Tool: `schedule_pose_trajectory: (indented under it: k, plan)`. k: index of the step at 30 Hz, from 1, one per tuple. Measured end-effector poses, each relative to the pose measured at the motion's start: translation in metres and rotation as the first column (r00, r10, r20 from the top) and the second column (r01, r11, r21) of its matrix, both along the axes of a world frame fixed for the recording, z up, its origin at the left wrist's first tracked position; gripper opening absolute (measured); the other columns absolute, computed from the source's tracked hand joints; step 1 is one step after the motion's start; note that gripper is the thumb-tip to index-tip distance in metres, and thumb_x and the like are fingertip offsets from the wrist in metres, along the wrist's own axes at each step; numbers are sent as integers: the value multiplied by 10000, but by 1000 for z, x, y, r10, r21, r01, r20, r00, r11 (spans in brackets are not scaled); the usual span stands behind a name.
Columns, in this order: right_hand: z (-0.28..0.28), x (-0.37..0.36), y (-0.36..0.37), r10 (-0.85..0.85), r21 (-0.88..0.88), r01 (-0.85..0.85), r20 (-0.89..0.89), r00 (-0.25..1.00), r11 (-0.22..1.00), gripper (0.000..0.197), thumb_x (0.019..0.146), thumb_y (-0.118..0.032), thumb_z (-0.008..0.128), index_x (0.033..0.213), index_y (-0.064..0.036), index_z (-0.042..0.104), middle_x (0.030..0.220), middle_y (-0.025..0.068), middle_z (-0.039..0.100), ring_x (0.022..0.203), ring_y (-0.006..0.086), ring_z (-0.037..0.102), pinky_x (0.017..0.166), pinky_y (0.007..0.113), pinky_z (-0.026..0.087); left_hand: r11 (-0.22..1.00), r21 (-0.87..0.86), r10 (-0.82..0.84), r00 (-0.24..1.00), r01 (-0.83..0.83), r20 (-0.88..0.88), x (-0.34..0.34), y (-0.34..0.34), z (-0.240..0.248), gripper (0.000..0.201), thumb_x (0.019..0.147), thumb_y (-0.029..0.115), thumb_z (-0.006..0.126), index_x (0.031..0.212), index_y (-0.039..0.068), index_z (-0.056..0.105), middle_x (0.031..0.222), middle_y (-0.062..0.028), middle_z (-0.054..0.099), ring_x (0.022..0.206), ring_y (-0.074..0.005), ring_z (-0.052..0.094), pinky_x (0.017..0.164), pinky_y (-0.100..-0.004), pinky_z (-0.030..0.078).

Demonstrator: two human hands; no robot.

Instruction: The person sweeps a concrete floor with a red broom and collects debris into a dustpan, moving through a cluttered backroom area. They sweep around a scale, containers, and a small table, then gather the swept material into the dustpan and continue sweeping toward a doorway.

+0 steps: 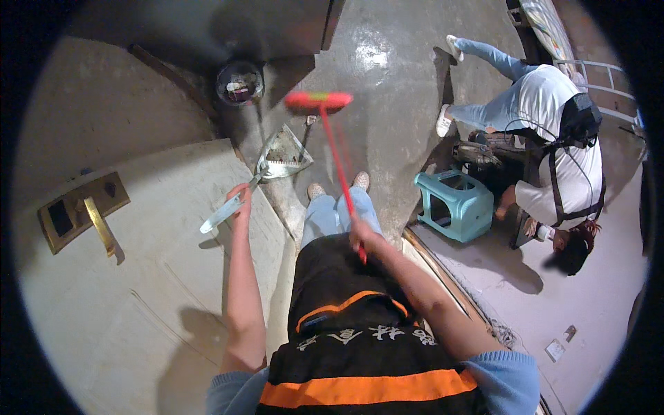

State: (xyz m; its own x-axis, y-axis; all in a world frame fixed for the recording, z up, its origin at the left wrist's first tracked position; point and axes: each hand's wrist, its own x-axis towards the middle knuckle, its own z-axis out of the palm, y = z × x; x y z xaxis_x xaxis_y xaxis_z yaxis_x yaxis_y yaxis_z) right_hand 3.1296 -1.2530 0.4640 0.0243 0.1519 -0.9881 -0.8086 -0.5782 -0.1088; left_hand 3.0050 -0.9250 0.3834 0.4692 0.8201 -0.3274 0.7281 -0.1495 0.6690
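My left hand (241, 196) is closed around the pale handle of a dustpan (286, 169). The pan hangs low over the grey floor to the left of my feet, with bits of dirt in it. My right hand (361, 234) grips the red stick of a broom (337, 151) in front of my waist. Its red head, blurred by motion, is beyond the dustpan and a little to the right. A small pale scrap (311, 120) lies on the floor between the broom head and the pan.
A round bin (240, 83) with rubbish stands at the far left beside a dark cabinet (277, 28). A door with a brass handle (99, 225) fills the left. At right, a turquoise stool (454, 206) stands near another person (553, 97) bending over.
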Motion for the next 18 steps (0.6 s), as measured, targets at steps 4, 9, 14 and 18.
schedule_pose_trajectory:
  k: [4,9,14,18]
  plan:
    - [51,-15,-38,-184,-70,170,-414,892,983,413,827,-491,393,676,-108,352,433,-27,262,297,94,248,258,232,187,1000,-22,-13,1000,14,19,7,-2,-29,134,701,156,567,790,90,642,748,-113,618,736,-220,598,681,-300,448]
    - [86,40,-87,-284,-40,305,-500,818,951,388,860,-454,339,699,-101,357,436,-51,246,296,36,204,247,175,171,993,47,-117,948,108,297,-17,7,-26,136,723,179,601,789,68,640,738,-68,621,690,-160,592,632,-270,459]
    - [39,21,-42,-157,-38,157,24,987,987,423,833,-512,332,678,-119,332,437,6,266,326,140,300,308,287,260,996,-72,-56,996,60,63,-41,2,-1,88,708,101,588,771,56,630,709,-45,608,662,-127,570,634,-246,451]
    - [16,-40,7,-213,104,228,-140,967,968,453,846,-501,294,734,-80,414,493,71,429,348,210,393,320,334,318,982,153,-126,990,115,68,-37,-11,2,129,702,158,583,782,73,639,664,-77,604,612,-183,568,588,-272,450]
